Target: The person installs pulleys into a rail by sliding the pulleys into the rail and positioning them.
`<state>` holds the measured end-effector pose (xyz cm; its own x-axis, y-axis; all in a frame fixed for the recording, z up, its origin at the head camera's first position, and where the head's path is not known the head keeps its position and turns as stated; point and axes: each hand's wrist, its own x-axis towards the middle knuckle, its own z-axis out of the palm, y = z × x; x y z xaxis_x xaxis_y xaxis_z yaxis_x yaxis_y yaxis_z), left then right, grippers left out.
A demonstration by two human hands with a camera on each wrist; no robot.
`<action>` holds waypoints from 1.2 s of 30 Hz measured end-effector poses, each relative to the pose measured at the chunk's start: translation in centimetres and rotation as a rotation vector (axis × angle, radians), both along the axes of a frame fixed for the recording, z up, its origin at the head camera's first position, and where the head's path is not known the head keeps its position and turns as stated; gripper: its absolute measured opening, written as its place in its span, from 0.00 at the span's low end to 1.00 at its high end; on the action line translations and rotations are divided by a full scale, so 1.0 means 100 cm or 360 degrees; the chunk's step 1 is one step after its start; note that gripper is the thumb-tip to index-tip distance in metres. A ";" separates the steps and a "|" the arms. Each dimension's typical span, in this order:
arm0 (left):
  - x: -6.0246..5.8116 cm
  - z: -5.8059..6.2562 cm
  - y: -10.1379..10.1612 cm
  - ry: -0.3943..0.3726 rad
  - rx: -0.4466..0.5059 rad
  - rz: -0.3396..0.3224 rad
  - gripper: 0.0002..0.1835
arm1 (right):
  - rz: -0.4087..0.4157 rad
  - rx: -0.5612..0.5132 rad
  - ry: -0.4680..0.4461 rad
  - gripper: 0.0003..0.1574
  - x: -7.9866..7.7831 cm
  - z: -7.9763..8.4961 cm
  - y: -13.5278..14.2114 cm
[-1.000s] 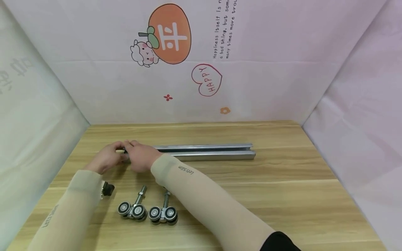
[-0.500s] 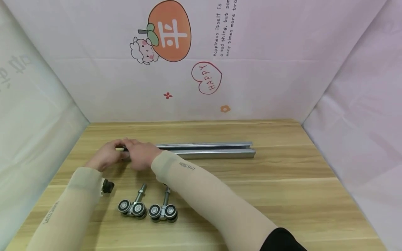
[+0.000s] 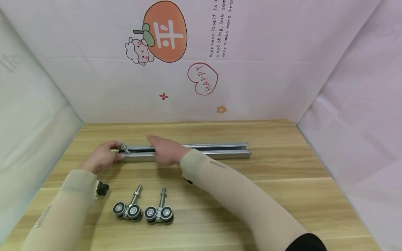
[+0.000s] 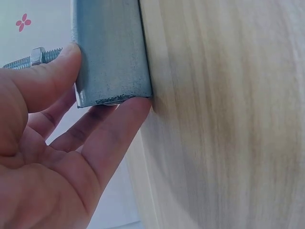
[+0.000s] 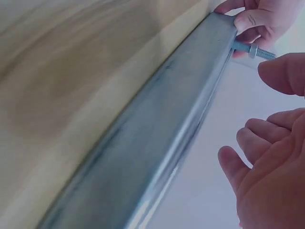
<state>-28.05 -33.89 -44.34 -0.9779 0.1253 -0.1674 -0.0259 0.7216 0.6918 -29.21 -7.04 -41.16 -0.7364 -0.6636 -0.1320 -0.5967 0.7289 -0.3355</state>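
Observation:
A steel channel rail (image 3: 224, 154) lies lengthwise across the wooden table, slot upward. At its left end my left hand (image 3: 102, 156) holds on, thumb on the near edge and fingers round the end, as the left wrist view shows. Beside that hand a threaded bolt with a nut (image 3: 124, 147) sticks up out of the slot, leaning slightly; whatever it joins inside the rail is hidden. Over the left-middle of the rail is my right hand (image 3: 168, 151). In the right wrist view its fingers (image 5: 257, 143) are spread and relaxed, apart from the bolt and holding nothing.
Two roller trolleys with wheels and threaded bolts, a left one (image 3: 128, 211) and a right one (image 3: 159, 213), lie on the table (image 3: 267, 198) nearer me. White printed cloth (image 3: 260, 80) stands behind and at both sides.
My right hand has left the rail's left end and moved right along it, uncovering the upright bolt. My left hand stays at the rail's end. The head view has shifted slightly.

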 end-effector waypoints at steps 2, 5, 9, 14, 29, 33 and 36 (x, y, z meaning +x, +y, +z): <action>0.001 0.001 -0.002 -0.0012 -0.0022 0.0000 0.23 | 0.0037 0.0002 0.0036 0.41 0.006 -0.001 0.011; 0.002 0.002 -0.003 -0.0022 -0.0026 0.0000 0.23 | 0.0123 0.0017 0.0103 0.40 0.020 0.001 0.027; 0.005 0.001 -0.002 0.0001 -0.0023 0.0003 0.22 | 0.0240 -0.0035 0.0098 0.40 0.043 0.004 0.048; 0.007 0.003 -0.003 0.0027 -0.0078 0.0014 0.22 | 0.0338 -0.0118 0.0037 0.38 0.059 -0.004 0.068; 0.004 0.000 0.001 0.0007 -0.0027 0.0028 0.23 | -0.0168 -0.0415 -0.0560 0.27 0.088 -0.029 0.078; 0.004 -0.001 0.001 0.0004 -0.0024 0.0035 0.23 | -0.0203 -0.0505 -0.0709 0.27 0.093 -0.035 0.075; 0.004 -0.002 0.000 0.0002 -0.0030 0.0035 0.23 | -0.0191 -0.0542 -0.0744 0.27 0.093 -0.040 0.074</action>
